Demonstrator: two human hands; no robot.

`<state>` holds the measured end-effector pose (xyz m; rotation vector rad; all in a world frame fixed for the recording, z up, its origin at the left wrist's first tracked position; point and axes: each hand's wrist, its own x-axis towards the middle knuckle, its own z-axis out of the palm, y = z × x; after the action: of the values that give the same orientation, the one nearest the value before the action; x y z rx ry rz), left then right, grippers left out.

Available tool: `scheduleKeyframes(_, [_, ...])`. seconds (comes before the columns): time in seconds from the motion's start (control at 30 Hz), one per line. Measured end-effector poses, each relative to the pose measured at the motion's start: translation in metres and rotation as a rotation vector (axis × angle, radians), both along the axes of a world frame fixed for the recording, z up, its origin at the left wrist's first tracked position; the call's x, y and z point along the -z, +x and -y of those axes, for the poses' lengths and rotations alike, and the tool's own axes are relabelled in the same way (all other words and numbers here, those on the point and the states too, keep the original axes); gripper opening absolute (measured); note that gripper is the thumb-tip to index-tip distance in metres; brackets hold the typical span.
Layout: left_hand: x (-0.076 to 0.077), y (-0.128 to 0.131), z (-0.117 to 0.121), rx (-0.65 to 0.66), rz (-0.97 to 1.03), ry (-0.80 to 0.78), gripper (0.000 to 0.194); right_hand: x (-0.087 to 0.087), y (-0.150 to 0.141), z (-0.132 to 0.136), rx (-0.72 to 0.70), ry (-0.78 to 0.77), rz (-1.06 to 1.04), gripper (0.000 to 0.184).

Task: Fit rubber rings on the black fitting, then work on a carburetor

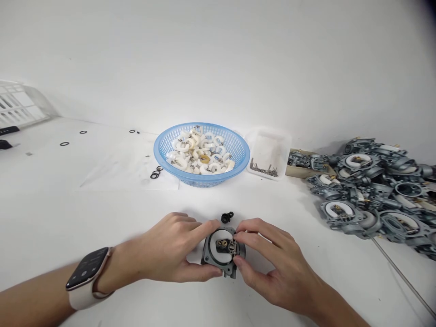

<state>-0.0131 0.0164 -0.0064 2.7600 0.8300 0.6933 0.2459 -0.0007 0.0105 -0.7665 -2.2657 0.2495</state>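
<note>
A grey metal carburetor body (pixel 218 260) with a white float and brass parts in its round opening lies on the white table near me. My left hand (pixel 172 247), with a smartwatch on the wrist, grips its left side between thumb and fingers. My right hand (pixel 275 268) pinches the small metal part at the body's right edge, thumb below and fingers above. A small black rubber piece (pixel 227 216) lies just behind the body.
A blue basket (pixel 163 147) of white floats stands behind. Beside it is a clear tray (pixel 282 145) holding several metal pins. A pile of carburetor bodies (pixel 374 190) fills the right. Black O-rings (pixel 156 173) lie left of the basket. A white crate (pixel 17 106) sits far left.
</note>
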Motion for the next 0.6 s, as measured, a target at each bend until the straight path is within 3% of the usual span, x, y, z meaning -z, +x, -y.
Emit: scheduleKeyframes(0.6, [-0.0019, 0.0005, -0.0004, 0.002, 0.017, 0.005, 0.055, 0.0011, 0.0008, -0.0005, -0.001, -0.002, 0.008, 0.019])
